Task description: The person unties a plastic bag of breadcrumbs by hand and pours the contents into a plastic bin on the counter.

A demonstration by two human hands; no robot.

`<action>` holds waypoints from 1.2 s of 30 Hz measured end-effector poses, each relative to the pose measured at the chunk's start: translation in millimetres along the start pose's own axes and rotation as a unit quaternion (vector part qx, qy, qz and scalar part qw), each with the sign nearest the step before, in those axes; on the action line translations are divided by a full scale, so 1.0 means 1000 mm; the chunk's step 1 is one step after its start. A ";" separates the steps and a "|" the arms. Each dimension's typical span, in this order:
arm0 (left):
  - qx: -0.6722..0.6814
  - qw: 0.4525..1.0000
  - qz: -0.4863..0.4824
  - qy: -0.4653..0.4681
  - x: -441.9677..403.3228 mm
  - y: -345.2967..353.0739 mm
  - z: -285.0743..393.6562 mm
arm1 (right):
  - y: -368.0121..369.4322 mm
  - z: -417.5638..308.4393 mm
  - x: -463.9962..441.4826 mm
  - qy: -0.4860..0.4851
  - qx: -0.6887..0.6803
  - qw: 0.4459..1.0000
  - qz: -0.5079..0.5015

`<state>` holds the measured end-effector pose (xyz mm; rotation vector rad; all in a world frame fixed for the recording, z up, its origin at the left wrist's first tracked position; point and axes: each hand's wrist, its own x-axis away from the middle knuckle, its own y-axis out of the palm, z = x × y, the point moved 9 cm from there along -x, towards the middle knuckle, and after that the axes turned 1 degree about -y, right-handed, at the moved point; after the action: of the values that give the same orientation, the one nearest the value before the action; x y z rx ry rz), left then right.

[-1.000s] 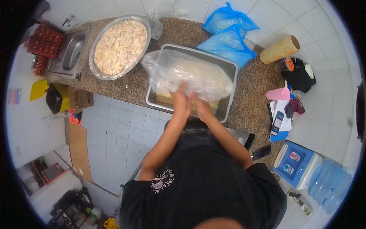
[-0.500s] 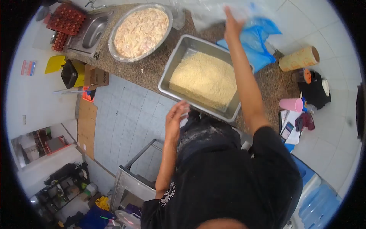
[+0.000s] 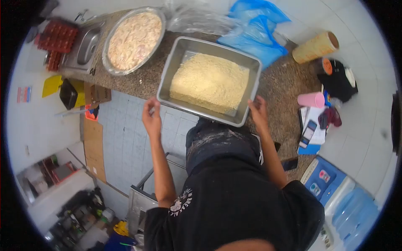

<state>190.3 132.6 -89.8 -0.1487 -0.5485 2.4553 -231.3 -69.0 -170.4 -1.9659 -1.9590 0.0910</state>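
A grey metal tray [image 3: 167,69] holds a heap of pale yellow crumbs [image 3: 209,81] and sits at the counter's front edge. My left hand [image 3: 152,117] is at the tray's near left corner, fingers apart and slightly bent, with the fingertips close to the rim. At the near right corner is my right hand [image 3: 259,113], its thumb against or very near the rim and its fingers spread. Whether either hand touches the metal is hard to tell. Behind the tray lie blue plastic bags [image 3: 255,39] and a heap of clear plastic [image 3: 197,19].
Left of the tray stands a large bowl of battered-looking pieces [image 3: 134,39], near a sink [image 3: 86,48] and red egg trays [image 3: 58,35]. To the right are a film roll [image 3: 316,47], a pink cup [image 3: 311,99] and papers with a phone [image 3: 308,131]. A metal-framed stand [image 3: 140,205] is below left.
My right hand has left the plastic behind the tray and come back to its near right corner. My left hand has moved to the left corner. The view has shifted slightly.
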 end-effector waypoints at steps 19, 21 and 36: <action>-0.083 0.982 -0.165 0.049 -0.070 0.080 -0.034 | -0.008 0.016 0.050 -0.018 0.060 0.998 0.013; -0.068 0.981 -0.175 0.042 -0.073 0.065 -0.038 | 0.009 0.007 0.052 -0.045 0.006 0.999 -0.018; 0.025 0.981 -0.190 0.005 -0.084 0.053 -0.039 | 0.015 -0.010 0.058 0.003 0.162 0.983 -0.083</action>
<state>237.8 57.9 -149.1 -0.0320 -0.4614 2.0928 -211.6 -13.8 -153.3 -1.5899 -1.9520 0.3377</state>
